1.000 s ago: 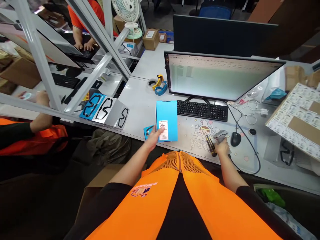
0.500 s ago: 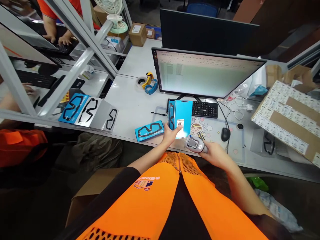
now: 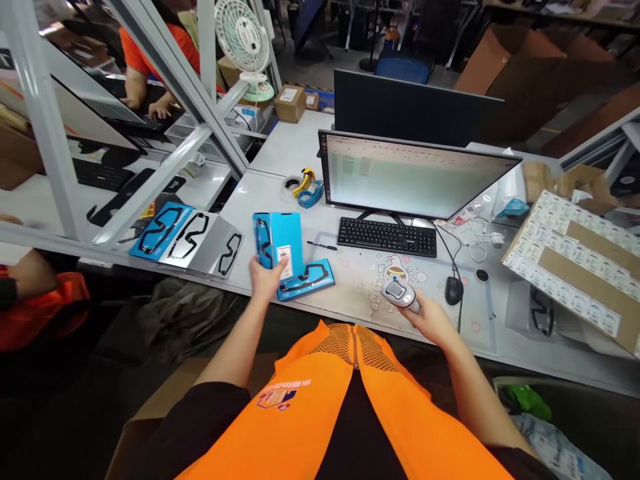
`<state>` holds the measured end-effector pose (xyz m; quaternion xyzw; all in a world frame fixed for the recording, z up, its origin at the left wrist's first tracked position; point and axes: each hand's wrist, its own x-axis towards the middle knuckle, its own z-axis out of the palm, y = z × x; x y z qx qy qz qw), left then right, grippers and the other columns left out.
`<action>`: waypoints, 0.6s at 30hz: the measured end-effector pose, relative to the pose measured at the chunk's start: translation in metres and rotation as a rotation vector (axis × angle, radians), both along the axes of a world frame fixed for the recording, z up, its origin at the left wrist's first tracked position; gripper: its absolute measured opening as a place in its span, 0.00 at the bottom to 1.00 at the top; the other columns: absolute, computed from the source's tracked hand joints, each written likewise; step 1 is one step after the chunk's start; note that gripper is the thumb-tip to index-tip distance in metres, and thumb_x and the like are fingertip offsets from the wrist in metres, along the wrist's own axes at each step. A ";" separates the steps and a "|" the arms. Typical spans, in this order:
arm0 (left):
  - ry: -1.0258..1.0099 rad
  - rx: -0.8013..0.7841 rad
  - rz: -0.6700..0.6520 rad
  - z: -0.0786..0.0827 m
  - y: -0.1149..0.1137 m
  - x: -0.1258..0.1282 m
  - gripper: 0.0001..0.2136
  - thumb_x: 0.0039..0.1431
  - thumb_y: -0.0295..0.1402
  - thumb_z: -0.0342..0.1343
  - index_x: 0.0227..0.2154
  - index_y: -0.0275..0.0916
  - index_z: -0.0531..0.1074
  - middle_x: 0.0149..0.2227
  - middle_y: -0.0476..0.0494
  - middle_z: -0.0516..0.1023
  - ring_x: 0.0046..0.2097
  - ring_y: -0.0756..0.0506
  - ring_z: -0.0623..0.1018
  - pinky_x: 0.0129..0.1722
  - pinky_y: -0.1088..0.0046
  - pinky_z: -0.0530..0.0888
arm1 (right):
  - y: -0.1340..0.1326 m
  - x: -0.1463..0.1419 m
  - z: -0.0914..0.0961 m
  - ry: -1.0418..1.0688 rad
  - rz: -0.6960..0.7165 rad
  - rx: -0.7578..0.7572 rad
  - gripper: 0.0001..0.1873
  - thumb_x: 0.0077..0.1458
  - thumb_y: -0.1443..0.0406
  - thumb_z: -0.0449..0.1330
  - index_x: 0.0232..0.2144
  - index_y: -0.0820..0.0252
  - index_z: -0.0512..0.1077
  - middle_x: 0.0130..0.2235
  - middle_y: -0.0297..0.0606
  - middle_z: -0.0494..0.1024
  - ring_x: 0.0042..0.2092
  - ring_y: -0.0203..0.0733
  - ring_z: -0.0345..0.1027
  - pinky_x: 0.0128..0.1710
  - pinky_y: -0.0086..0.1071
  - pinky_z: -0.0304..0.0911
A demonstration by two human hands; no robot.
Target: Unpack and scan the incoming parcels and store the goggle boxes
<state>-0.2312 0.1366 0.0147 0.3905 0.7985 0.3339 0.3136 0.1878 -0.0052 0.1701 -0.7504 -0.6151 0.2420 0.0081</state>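
Note:
My left hand grips a blue box with a white label on its broad side, held upright at the left of the desk. Behind my thumb, a second blue box with a black frame-like picture lies flat, partly covered by the held one. My right hand is closed around the handle of a grey barcode scanner, held over the cartoon desk mat. Farther left lie a blue box and silver-grey boxes with similar black pictures, side by side.
A monitor, a keyboard and a mouse stand ahead. A pen and tape rolls lie left of them. A label-covered cardboard sheet leans at right. Beyond the metal frame, another person's hands rest at a keyboard.
My left hand has carried the blue box leftwards, from in front of the keyboard to beside the lying box. The scanner stays in my right hand. The view has tilted up slightly.

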 end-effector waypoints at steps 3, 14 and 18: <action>0.209 -0.049 -0.015 0.001 0.021 -0.061 0.50 0.54 0.45 0.75 0.71 0.26 0.54 0.72 0.13 0.59 0.77 0.21 0.57 0.74 0.40 0.57 | -0.002 0.011 -0.015 -0.034 -0.043 -0.017 0.16 0.62 0.53 0.64 0.46 0.56 0.79 0.39 0.43 0.86 0.41 0.52 0.81 0.38 0.33 0.65; 0.185 0.169 -0.288 -0.030 0.033 -0.105 0.45 0.62 0.63 0.58 0.71 0.33 0.64 0.71 0.19 0.66 0.78 0.14 0.44 0.72 0.29 0.48 | -0.031 0.027 -0.031 0.076 -0.164 0.012 0.21 0.59 0.49 0.64 0.47 0.55 0.81 0.38 0.43 0.87 0.46 0.59 0.82 0.43 0.38 0.70; 0.219 0.104 -0.592 -0.031 0.028 -0.056 0.48 0.60 0.62 0.62 0.71 0.28 0.63 0.74 0.19 0.61 0.77 0.16 0.50 0.74 0.34 0.48 | -0.037 0.028 -0.032 0.030 -0.203 -0.001 0.23 0.59 0.47 0.62 0.46 0.57 0.80 0.39 0.45 0.87 0.45 0.59 0.81 0.42 0.39 0.69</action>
